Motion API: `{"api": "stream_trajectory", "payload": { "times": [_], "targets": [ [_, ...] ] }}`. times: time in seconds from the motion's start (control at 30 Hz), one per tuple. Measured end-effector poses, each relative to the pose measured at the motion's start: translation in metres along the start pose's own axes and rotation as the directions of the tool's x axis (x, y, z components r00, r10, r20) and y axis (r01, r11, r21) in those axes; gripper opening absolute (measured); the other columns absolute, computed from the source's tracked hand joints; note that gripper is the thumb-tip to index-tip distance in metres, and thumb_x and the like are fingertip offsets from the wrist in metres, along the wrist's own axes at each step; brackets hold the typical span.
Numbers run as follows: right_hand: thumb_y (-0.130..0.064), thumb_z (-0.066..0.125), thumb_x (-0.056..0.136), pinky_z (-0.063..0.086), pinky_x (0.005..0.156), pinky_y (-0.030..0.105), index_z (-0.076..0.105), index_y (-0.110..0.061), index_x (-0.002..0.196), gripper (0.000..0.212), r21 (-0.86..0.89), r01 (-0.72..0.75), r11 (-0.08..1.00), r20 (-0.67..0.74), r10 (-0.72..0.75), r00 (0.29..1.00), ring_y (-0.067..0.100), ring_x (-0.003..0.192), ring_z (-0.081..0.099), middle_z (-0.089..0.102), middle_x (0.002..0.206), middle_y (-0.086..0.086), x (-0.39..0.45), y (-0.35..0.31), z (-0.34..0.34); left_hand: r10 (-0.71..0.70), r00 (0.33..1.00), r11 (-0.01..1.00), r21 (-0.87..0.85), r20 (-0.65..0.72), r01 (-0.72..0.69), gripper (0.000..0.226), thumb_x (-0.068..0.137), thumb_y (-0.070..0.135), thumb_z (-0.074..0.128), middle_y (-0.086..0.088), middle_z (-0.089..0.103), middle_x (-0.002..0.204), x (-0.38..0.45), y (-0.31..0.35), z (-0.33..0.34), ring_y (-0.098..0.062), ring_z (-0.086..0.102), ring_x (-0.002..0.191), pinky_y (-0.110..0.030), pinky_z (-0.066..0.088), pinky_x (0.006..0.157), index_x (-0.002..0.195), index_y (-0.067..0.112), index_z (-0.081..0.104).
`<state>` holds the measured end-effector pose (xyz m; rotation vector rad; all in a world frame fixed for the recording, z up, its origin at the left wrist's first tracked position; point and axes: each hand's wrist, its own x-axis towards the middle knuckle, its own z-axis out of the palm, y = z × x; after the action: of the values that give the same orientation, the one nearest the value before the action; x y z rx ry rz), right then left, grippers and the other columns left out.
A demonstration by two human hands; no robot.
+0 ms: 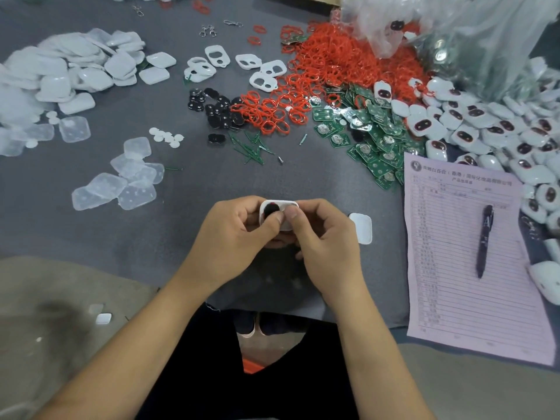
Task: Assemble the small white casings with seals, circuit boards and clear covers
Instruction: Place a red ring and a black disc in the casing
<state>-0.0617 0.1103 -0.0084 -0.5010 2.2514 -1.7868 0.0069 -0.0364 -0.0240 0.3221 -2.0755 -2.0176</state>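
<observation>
Above the near edge of the grey table both my hands hold one small white casing (286, 205). A black insert shows in its left opening. My left hand (233, 234) grips the casing's left side, thumb next to the black insert. My right hand (324, 237) grips the right side with its thumb pressed on the casing's top face. Just right of my right hand a white casing half (362, 227) lies flat. Farther back are red seals (327, 74), green circuit boards (369, 137), black inserts (215, 109), white front frames (257, 71) and clear covers (121, 180).
A pink printed form (454, 253) with a dark pen (484, 237) lies at the right. Assembled white units (491, 128) are heaped beyond it under a clear plastic bag (454, 34). White back shells (72, 71) pile at the far left. A white piece (103, 318) lies on the floor.
</observation>
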Motion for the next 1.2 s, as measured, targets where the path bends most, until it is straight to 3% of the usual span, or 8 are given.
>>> {"api": "stream_trajectory", "payload": {
  "times": [0.23, 0.43, 0.53, 0.67, 0.77, 0.97, 1.07, 1.2],
  "targets": [
    [-0.014, 0.065, 0.101, 0.05, 0.068, 0.013, 0.07, -0.015, 0.093, 0.01, 0.011, 0.02, 1.0, -0.054, -0.02, 0.998, -0.001, 0.075, 0.069, 0.072, 0.078, -0.02, 0.001, 0.001, 0.006, 0.017, 1.0, 1.0, -0.019, 0.017, -0.016, 0.022, 0.101, 0.014, 0.065, -0.002, 0.08, 0.1, -0.003, 0.003, 0.002, -0.019, 0.079, 0.093, -0.031, 0.064, 0.078, 0.121, 0.01, 0.073],
    [-0.013, 0.065, 0.101, 0.05, 0.07, 0.013, 0.071, -0.01, 0.095, 0.009, 0.011, 0.021, 1.0, -0.072, -0.02, 0.997, 0.0, 0.076, 0.068, 0.072, 0.079, -0.012, 0.001, 0.001, 0.006, -0.027, 1.0, 1.0, -0.008, 0.002, 0.027, 0.022, 0.104, 0.015, 0.062, 0.0, 0.081, 0.099, 0.0, 0.003, 0.002, -0.018, 0.079, 0.092, -0.03, 0.064, 0.078, 0.121, 0.012, 0.074],
    [-0.016, 0.065, 0.101, 0.052, 0.069, 0.019, 0.072, -0.013, 0.096, 0.01, -0.01, 0.014, 1.0, -0.09, -0.015, 0.996, 0.002, 0.076, 0.068, 0.073, 0.082, -0.009, 0.001, 0.001, 0.006, -0.04, 0.999, 0.999, -0.012, 0.013, 0.04, 0.023, 0.106, 0.017, 0.058, -0.002, 0.08, 0.102, 0.001, 0.003, 0.001, -0.019, 0.078, 0.093, -0.031, 0.064, 0.079, 0.123, 0.011, 0.073],
    [-0.022, 0.065, 0.102, 0.06, 0.067, 0.039, 0.074, -0.021, 0.1, 0.009, -0.047, -0.002, 0.999, -0.08, -0.001, 0.997, 0.009, 0.079, 0.07, 0.074, 0.085, -0.011, -0.002, 0.001, 0.004, -0.047, 0.999, 0.999, 0.009, 0.004, 0.047, 0.023, 0.107, 0.015, 0.056, -0.002, 0.08, 0.101, 0.0, 0.003, 0.001, -0.019, 0.078, 0.093, -0.032, 0.064, 0.078, 0.121, 0.011, 0.073],
    [-0.022, 0.065, 0.102, 0.061, 0.068, 0.046, 0.075, -0.024, 0.103, 0.01, -0.045, -0.017, 0.999, -0.067, 0.014, 0.998, 0.01, 0.077, 0.069, 0.074, 0.085, -0.012, -0.002, 0.001, 0.003, -0.026, 1.0, 0.999, 0.043, 0.003, 0.025, 0.025, 0.108, 0.016, 0.053, -0.001, 0.079, 0.103, 0.0, 0.003, 0.0, -0.018, 0.078, 0.095, -0.032, 0.064, 0.079, 0.124, 0.012, 0.072],
    [-0.028, 0.075, 0.095, 0.058, 0.061, 0.048, 0.075, -0.025, 0.101, 0.007, -0.05, -0.016, 0.999, -0.017, 0.015, 1.0, 0.021, 0.066, 0.063, 0.069, 0.071, -0.009, 0.0, -0.001, 0.001, 0.013, 1.0, 0.999, 0.049, 0.007, -0.013, 0.027, 0.109, 0.013, 0.05, 0.004, 0.079, 0.107, -0.003, 0.007, 0.002, -0.014, 0.077, 0.099, -0.03, 0.064, 0.08, 0.127, 0.016, 0.071],
    [-0.025, 0.073, 0.096, 0.058, 0.064, 0.04, 0.077, -0.023, 0.101, 0.006, -0.047, -0.033, 0.998, 0.032, 0.034, 0.999, 0.009, 0.068, 0.064, 0.07, 0.075, -0.014, 0.004, -0.001, -0.001, 0.025, 1.0, 0.998, 0.049, 0.013, -0.025, 0.028, 0.11, 0.013, 0.049, 0.003, 0.079, 0.108, -0.005, 0.009, 0.002, -0.015, 0.077, 0.1, -0.03, 0.064, 0.08, 0.128, 0.012, 0.07],
    [-0.024, 0.064, 0.102, 0.058, 0.069, 0.037, 0.076, -0.021, 0.103, 0.012, -0.069, -0.059, 0.996, 0.078, 0.064, 0.995, 0.009, 0.077, 0.068, 0.072, 0.082, -0.014, 0.006, 0.0, -0.002, 0.076, 0.997, 0.991, 0.112, -0.023, -0.073, 0.027, 0.11, 0.012, 0.05, 0.007, 0.079, 0.105, -0.009, 0.012, 0.006, -0.013, 0.077, 0.095, -0.025, 0.063, 0.077, 0.125, 0.013, 0.072]
  ]
}}
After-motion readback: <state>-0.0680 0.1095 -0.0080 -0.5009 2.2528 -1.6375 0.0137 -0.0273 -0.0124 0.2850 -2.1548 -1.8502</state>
